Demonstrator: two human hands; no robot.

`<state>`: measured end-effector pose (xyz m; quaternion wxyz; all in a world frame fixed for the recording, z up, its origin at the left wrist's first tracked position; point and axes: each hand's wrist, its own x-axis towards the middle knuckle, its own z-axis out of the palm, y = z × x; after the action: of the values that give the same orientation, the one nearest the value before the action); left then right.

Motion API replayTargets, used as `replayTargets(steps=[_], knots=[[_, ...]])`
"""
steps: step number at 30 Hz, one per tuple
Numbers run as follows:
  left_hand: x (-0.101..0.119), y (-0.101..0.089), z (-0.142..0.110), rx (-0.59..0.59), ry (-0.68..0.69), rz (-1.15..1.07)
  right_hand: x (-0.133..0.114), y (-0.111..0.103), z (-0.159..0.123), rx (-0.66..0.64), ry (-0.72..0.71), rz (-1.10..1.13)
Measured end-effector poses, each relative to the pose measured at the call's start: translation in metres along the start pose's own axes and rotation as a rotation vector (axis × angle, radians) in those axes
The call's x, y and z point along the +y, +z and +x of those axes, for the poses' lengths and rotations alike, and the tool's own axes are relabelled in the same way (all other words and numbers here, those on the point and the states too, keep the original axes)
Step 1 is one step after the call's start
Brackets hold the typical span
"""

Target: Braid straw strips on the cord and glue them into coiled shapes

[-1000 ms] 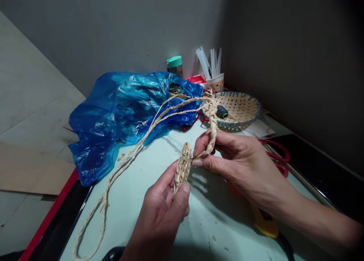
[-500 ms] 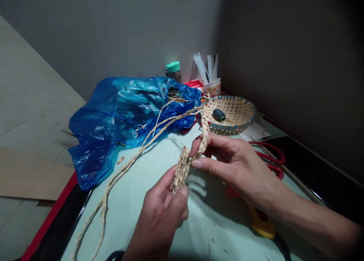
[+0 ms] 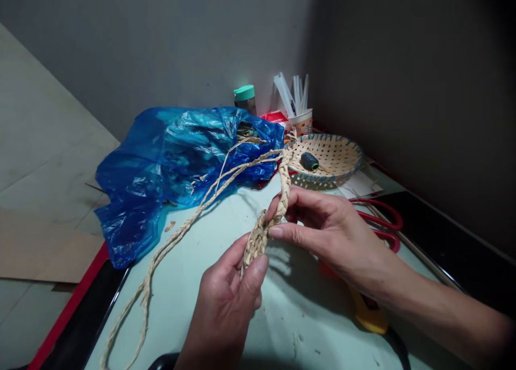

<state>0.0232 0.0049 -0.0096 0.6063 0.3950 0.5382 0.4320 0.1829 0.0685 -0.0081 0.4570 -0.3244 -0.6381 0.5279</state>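
Observation:
My left hand (image 3: 231, 292) grips a small coiled piece of braided straw (image 3: 255, 243) between thumb and fingers. From the top of this coil a thick straw braid (image 3: 284, 182) rises toward the basket. My right hand (image 3: 318, 222) pinches the braid close to where it meets the coil, thumb in front and fingers behind. Thin twisted straw cords (image 3: 193, 219) run from the braid's far end leftward across the table and loop near its front edge. The coil's lower part is hidden by my left hand.
A blue plastic bag (image 3: 161, 160) holding straw lies at the back left. Behind the hands, a shallow woven basket (image 3: 342, 160) contains a dark thread spool (image 3: 309, 162). Red-handled scissors (image 3: 387, 214) and a yellow tool (image 3: 371, 317) lie right. A cup of clear sticks (image 3: 301, 121) and green-lidded bottle (image 3: 245, 95) stand behind.
The coil has turned slightly in my left hand and leans closer to the braid. My right hand has shifted a little left, and the braid stands straighter.

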Motion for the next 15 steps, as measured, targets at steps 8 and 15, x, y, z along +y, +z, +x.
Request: replayTargets(steps=[8, 15], knots=[[-0.0046, 0.0006, 0.0011, 0.121, 0.044, 0.081, 0.0006, 0.0012, 0.0037, -0.014, 0.071, 0.146], [-0.0046, 0.0005, 0.0007, 0.230, 0.173, 0.275, 0.0013, -0.0002, 0.0028, -0.066, 0.118, 0.325]])
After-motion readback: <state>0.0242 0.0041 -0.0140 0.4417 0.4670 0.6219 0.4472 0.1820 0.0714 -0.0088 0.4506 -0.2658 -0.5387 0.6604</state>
